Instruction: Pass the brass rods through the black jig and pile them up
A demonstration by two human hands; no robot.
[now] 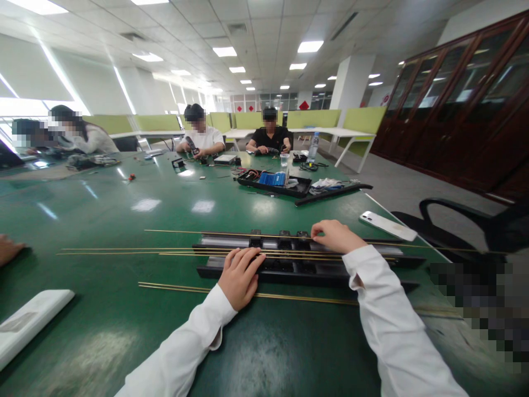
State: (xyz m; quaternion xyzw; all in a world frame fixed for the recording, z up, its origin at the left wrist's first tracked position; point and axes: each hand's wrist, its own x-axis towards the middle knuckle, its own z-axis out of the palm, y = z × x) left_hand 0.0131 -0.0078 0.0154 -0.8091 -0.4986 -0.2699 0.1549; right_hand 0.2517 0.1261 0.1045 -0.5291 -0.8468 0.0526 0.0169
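Several long, thin brass-coloured rods lie lengthwise across a black slotted frame with silvery strips, flat on the green table. My left hand rests palm down over the rods and the near part of the frame, its fingers stretched out. At the frame's far side, my right hand has thumb and forefinger pinched at the farthest rod; the exact contact is partly hidden. Two more rods lie on the table in front of the frame, passing below my left wrist.
A white phone lies right of my right hand. Farther back are a black tray with a blue finned block and a water bottle. A white case and another person's hand are at left. Several people sit around the table.
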